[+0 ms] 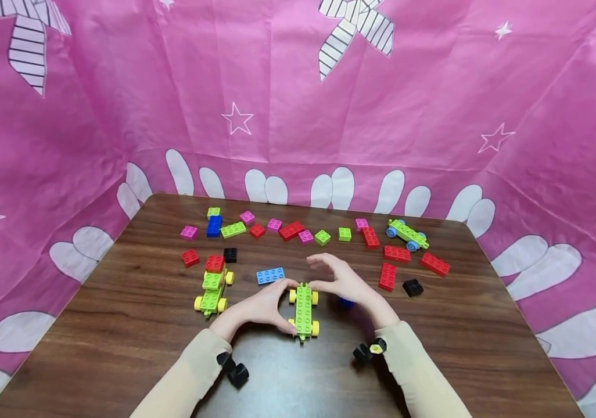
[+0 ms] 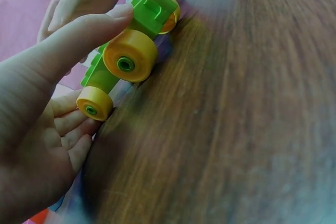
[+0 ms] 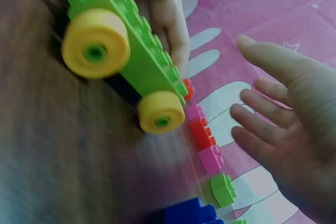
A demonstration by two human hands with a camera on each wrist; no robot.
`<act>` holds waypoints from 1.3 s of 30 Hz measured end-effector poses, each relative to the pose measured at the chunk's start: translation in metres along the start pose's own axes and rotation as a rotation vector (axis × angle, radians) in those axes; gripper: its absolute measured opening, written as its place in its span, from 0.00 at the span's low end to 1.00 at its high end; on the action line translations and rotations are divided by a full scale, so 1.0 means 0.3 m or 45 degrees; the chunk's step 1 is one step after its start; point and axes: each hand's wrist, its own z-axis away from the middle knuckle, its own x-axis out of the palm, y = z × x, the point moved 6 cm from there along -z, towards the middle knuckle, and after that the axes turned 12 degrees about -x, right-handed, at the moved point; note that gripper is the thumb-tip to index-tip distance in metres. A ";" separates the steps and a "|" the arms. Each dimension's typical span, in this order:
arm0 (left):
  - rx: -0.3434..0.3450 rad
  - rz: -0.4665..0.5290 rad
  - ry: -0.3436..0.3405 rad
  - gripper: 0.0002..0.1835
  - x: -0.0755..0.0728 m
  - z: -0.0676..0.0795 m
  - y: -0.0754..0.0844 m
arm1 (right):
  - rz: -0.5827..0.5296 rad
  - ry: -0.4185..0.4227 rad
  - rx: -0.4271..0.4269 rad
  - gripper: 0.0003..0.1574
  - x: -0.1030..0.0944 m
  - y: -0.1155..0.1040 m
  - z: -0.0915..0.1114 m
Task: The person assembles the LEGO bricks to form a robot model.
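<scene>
A lime green toy car base (image 1: pixel 304 310) with yellow wheels stands lengthwise at the middle of the table. My left hand (image 1: pixel 265 305) holds it from the left, its thumb (image 2: pixel 105 22) on the near end and its fingers by the far end. To the right, my right hand (image 1: pixel 344 283) hovers with spread fingers, holding nothing; the right wrist view shows its palm (image 3: pixel 310 124) apart from the base. Under that hand lies a dark blue brick (image 1: pixel 346 303), partly hidden. A light blue brick (image 1: pixel 270 276) lies just beyond my left hand.
At left stands a second green car (image 1: pixel 211 300) with yellow wheels, carrying green and red bricks. Another green base (image 1: pixel 408 233) with blue wheels sits at the back right. Several loose bricks, such as a red one (image 1: pixel 291 230) and a black one (image 1: pixel 413 287), lie across the table (image 1: pixel 94 325).
</scene>
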 end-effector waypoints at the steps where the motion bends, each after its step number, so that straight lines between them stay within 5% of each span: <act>1: 0.002 0.000 -0.003 0.50 0.001 -0.001 0.001 | 0.007 0.017 -0.007 0.34 -0.011 0.006 -0.007; 10: -0.002 0.004 0.002 0.51 0.003 -0.001 -0.001 | 0.127 0.173 -0.060 0.24 -0.103 0.087 -0.084; 19: -0.007 0.017 -0.003 0.51 0.001 0.000 0.000 | 0.206 0.167 -0.077 0.25 -0.134 0.154 -0.162; 39: -0.020 0.022 -0.012 0.51 0.001 -0.001 -0.003 | 0.304 0.114 0.086 0.29 -0.110 0.313 -0.256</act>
